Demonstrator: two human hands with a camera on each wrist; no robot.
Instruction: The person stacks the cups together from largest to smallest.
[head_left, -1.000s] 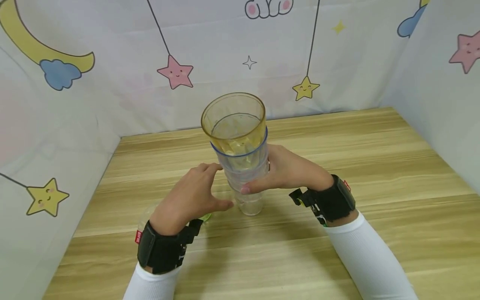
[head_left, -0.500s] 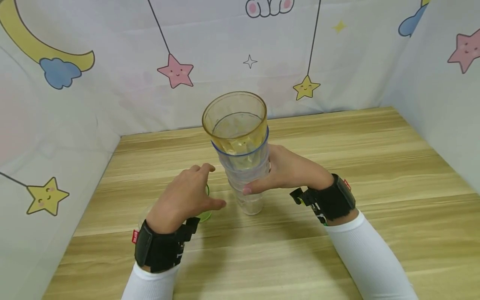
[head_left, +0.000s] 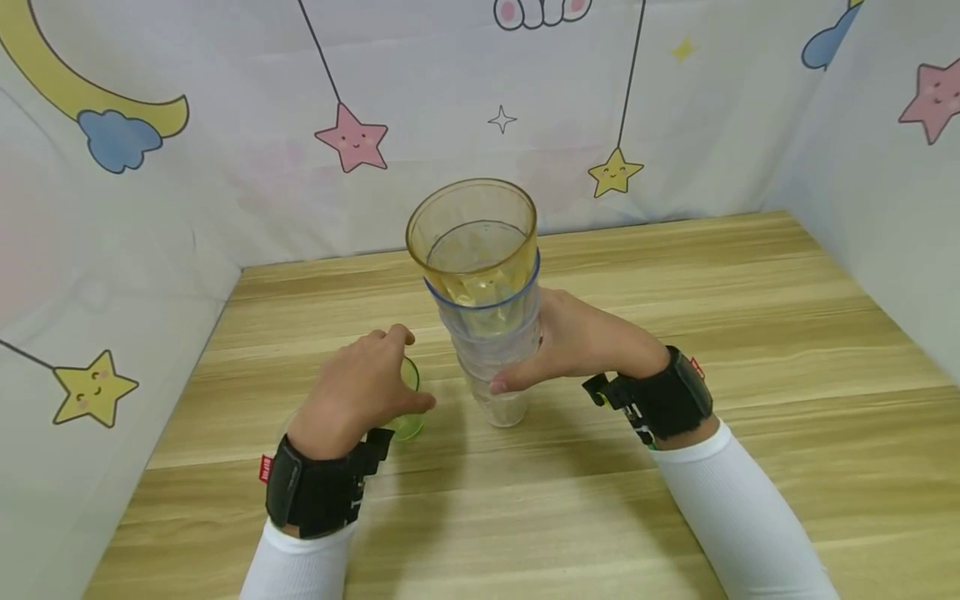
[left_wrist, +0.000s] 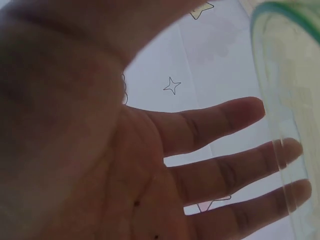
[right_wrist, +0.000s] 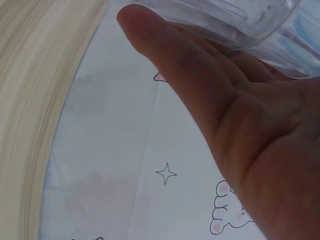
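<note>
A tall stack of clear tumblers (head_left: 487, 333) stands near the middle of the table in the head view. Its top tumbler is amber-tinted (head_left: 480, 237), and the one under it has a blue rim. My right hand (head_left: 581, 337) grips the stack at mid-height, thumb across the near side; its far fingers are hidden. To the left, my left hand (head_left: 356, 387) is held above a green-rimmed glass (head_left: 409, 425), which it partly covers. In the left wrist view, the spread fingers (left_wrist: 220, 170) lie beside and behind a see-through greenish glass (left_wrist: 280, 100), not curled round it.
The wood-grain table (head_left: 600, 517) is bounded by a white printed cloth (head_left: 450, 92) at the back and sides. Both wrists wear black straps with small camera mounts.
My left hand has moved left and away from the stack, over the green-rimmed glass, more of which now shows. The right hand keeps its hold on the stack, nearly unmoved.
</note>
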